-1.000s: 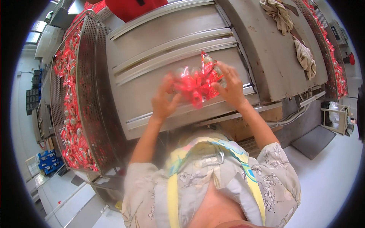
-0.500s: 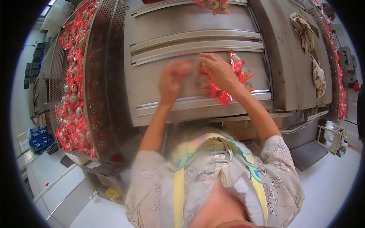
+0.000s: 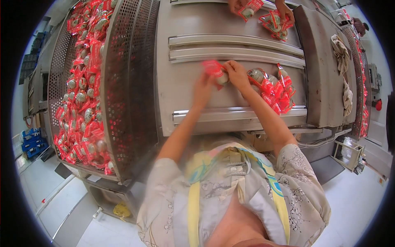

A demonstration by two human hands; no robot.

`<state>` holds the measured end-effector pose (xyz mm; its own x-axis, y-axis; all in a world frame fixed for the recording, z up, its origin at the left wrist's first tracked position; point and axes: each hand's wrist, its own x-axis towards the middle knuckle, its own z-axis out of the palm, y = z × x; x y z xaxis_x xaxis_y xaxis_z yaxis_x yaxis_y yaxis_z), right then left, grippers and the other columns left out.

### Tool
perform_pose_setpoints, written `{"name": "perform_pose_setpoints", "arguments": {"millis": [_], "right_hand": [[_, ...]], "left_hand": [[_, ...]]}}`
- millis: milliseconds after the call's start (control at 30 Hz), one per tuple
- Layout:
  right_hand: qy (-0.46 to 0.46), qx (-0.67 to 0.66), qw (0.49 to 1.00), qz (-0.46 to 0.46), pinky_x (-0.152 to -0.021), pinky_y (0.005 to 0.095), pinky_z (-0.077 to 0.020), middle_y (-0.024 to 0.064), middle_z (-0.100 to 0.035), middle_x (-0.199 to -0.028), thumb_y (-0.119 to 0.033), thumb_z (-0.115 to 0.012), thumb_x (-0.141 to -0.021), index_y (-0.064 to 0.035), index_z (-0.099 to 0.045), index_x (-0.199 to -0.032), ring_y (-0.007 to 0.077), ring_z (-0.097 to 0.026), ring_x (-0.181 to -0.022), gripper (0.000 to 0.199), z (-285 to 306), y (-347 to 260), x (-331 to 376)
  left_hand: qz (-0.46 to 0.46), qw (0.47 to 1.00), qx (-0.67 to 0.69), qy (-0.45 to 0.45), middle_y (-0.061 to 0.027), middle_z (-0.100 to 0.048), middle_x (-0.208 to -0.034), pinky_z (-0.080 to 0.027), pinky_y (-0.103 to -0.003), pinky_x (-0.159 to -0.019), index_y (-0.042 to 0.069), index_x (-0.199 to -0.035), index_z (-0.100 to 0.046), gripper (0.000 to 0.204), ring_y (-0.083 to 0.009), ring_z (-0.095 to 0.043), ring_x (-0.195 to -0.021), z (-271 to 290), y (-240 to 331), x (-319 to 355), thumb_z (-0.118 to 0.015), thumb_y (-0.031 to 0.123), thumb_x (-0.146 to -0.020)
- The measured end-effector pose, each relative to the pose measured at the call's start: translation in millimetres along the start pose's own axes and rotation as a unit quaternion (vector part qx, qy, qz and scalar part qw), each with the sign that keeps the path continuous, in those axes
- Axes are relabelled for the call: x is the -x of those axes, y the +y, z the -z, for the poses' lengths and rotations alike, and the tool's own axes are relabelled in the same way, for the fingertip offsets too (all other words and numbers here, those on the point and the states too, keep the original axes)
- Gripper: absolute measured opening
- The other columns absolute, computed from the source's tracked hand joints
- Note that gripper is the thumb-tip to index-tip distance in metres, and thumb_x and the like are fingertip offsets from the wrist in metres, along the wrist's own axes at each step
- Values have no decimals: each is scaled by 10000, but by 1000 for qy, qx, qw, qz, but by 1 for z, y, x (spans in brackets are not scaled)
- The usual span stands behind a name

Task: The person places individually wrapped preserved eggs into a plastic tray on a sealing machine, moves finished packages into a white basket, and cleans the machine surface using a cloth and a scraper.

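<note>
While both hands work at the centre of the frame, the scene reads as follows.

Setting: a stainless steel table with raised ridges running left to right fills the upper middle of the frame, seen from above the person's head.

Left hand: the left hand, just left of centre, is blurred; its fingers seem to pinch the lower edge of a red packet. How tightly it is closed I cannot tell.

Right hand: the right hand, touching the same packet from the right, has its fingers curled narrowly around the packet's rounded, pale end.

Packet in hand: small, red wrapper with a round pale item inside, held between both hands just above the table, at upper centre.

Pile: a loose pile of red packets lies on the table just right of the right hand.

Conveyor: a perforated metal trough at the left of the frame carries many more loose packets.

Co-worker: another person's hands at the top edge handle further packets.

Cloths: crumpled rags lie at the upper right.

Step in hand: judging by the grip, one packet is being checked or straightened.

Next move: probably calls for setting it down and taking another from the pile with a light pinch.
</note>
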<state>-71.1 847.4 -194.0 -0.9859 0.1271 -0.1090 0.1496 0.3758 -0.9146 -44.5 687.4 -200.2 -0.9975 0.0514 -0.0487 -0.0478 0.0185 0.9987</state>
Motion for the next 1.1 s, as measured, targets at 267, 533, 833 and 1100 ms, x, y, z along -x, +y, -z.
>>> {"name": "perform_pose_setpoints", "arguments": {"millis": [267,533,833,1100], "right_hand": [[30,-119,992,26,-640,244,-458,69,-658,-794,-162,-569,-873,-4,-639,-961,98,-580,-711,194,-27,-17,17],[-19,-18,999,-24,-591,267,-447,35,-630,-704,-220,-576,-856,-40,-662,-867,120,-580,-665,200,-37,-38,6],[-38,90,991,-96,-581,394,-460,112,-628,-637,-348,-545,-826,-69,-664,-775,311,-605,-626,308,-66,-30,-4],[28,-6,991,-127,-526,315,-443,72,-615,-579,-326,-589,-809,-45,-662,-705,161,-575,-512,309,-65,-12,-24]], "left_hand": [[22,998,-50,17,27,-575,-726,-421,-219,-582,-12,-988,-629,223,-50,-487,-640,8,4,-10,-518,172,-926],[1,991,-125,53,37,-528,-613,-392,-218,-528,-23,-858,-633,245,-42,-469,-590,44,7,-12,-518,183,-924],[177,981,-13,73,1,-588,-644,-366,-235,-458,-18,-777,-640,259,-59,-498,-535,84,-8,-22,-510,172,-897],[298,952,63,6,-34,-620,-670,-372,-218,-438,34,-785,-635,207,-107,-578,-543,79,13,-57,-549,214,-844]]}}
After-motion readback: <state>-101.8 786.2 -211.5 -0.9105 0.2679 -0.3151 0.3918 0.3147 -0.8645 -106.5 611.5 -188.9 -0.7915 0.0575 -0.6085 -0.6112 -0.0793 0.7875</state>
